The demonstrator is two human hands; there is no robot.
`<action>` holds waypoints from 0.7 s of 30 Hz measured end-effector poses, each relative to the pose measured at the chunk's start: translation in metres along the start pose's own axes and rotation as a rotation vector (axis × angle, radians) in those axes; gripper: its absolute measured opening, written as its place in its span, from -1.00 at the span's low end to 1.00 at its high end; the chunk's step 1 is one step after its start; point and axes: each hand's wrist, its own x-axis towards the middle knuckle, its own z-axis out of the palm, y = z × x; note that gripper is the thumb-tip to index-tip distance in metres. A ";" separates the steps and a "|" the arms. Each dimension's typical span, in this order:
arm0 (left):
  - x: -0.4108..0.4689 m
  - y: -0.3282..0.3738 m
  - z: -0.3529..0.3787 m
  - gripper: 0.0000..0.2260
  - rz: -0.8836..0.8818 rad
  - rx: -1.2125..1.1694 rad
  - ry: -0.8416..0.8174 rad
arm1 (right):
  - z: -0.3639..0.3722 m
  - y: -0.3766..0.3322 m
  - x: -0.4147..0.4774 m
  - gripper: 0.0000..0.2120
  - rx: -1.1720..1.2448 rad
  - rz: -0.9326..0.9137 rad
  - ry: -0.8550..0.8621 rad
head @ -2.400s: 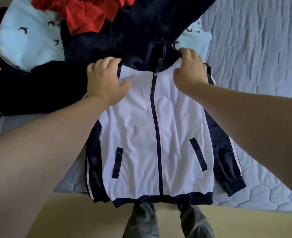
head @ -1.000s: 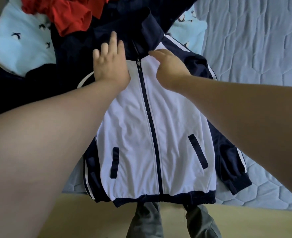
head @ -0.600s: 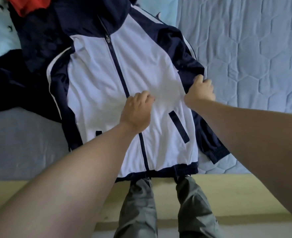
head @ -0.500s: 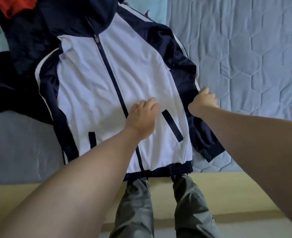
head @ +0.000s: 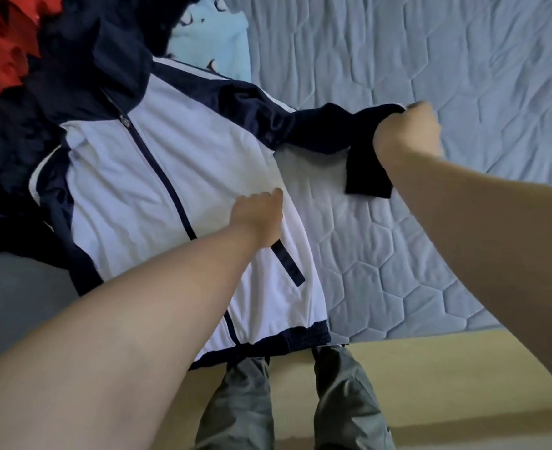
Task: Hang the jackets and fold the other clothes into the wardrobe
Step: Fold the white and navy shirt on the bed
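Observation:
A white and navy zip jacket (head: pixel 144 177) lies front up on the bed, its hem at the near edge. My right hand (head: pixel 407 131) grips the navy sleeve (head: pixel 320 131) near the cuff and holds it stretched out to the right over the mattress. On the white front panel my left hand (head: pixel 260 216) rests just above the right-side pocket, fingers curled against the cloth; whether they pinch it is hidden.
A pile of clothes lies at the back left: a red garment (head: pixel 1 43), dark navy pieces (head: pixel 5 203) and a light blue printed one (head: pixel 212 43). The quilted blue mattress (head: pixel 430 60) spreads to the right. My grey trouser legs (head: pixel 294 401) stand on the yellowish floor.
My right hand took the jacket's right sleeve and pulled it out sideways to the right. My left hand shifted slightly right on the jacket's front. Earlier both hands were up near the collar.

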 end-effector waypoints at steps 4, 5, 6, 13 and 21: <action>0.018 0.013 -0.036 -0.85 -0.290 -0.776 0.100 | -0.019 -0.019 -0.021 -0.77 -0.060 -0.409 -0.089; 0.022 0.017 -0.051 -0.76 -0.374 -1.085 0.118 | -0.020 -0.019 -0.031 -0.77 -0.067 -0.481 -0.151; 0.027 0.018 -0.066 -0.66 -0.433 -1.342 0.116 | -0.018 -0.017 -0.043 -0.80 -0.086 -0.532 -0.228; 0.038 -0.004 -0.088 -0.58 -0.409 -1.471 0.022 | 0.010 0.026 -0.145 -0.83 -0.175 -0.626 -0.953; 0.029 -0.049 -0.052 -0.71 -0.666 -1.160 0.281 | 0.067 0.046 -0.203 -0.12 -0.344 -0.514 -1.101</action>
